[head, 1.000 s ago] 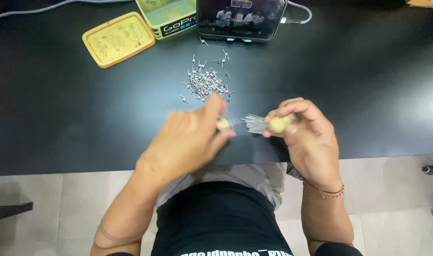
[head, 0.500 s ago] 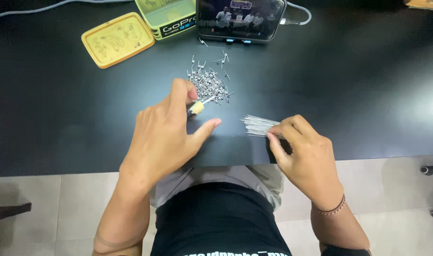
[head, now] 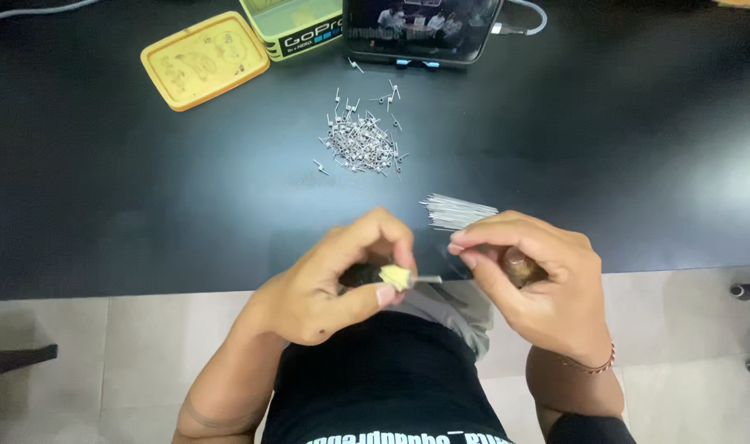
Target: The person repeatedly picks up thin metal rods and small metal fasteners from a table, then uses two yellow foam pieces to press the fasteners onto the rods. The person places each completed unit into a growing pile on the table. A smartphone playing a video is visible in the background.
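Green box [head: 297,29], yellow lid [head: 204,59] (lying flat), lit phone screen [head: 424,29] at table's far edge

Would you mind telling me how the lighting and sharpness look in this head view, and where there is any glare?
Head view: soft glare spreads across the black table at right; the pile of small metal pieces and the bundle of straight wires are fairly sharp; the left hand and right hand are evenly lit, slightly soft; wide-angle bending shows at the table's edge.

Left hand [head: 325,288] grips a small yellow-tipped tool [head: 397,276] at the near edge of the black table [head: 638,148]; right hand [head: 531,279] pinches a fan of thin wires [head: 457,211]. Farther off, a pile of small metal coils [head: 362,144].
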